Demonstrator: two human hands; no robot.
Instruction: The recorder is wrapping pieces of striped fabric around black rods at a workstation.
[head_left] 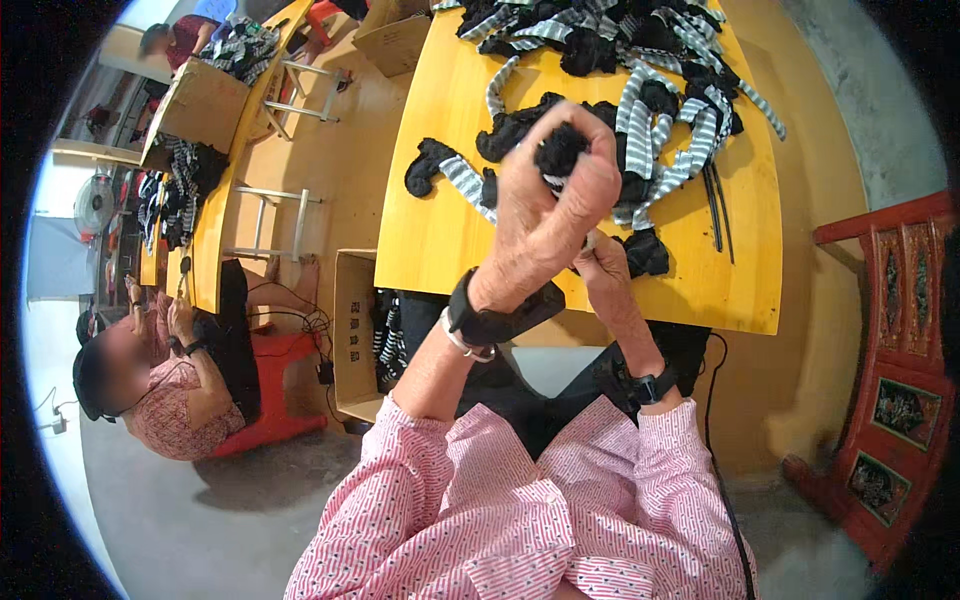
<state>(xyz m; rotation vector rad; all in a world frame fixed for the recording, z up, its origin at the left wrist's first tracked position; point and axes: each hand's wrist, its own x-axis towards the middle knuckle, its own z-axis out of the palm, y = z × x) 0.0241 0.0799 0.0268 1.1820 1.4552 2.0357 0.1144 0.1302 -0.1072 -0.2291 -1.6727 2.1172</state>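
Note:
My left hand (pixel 555 205) is raised over the near part of the yellow table, fingers wrapped round a bunched black sock (pixel 562 150). A bit of white shows at the lower edge of this bundle. My right hand (pixel 605 265) is lower and partly behind the left, its fingers pressed together. What they grip is hidden. Just beside it a black sock end (pixel 645 252) lies on the table. To the left lies a grey-and-white striped sock (pixel 462 180) with black ends. More striped socks (pixel 640 120) lie loose beyond my hands.
A large sock pile (pixel 600 35) covers the table's (pixel 420 240) far end. Two thin dark rods (pixel 716 210) lie at right. An open carton (pixel 355 350) stands at the table's left side. A red carved wooden bench (pixel 890 380) is at right. Another person (pixel 185 390) sits at left.

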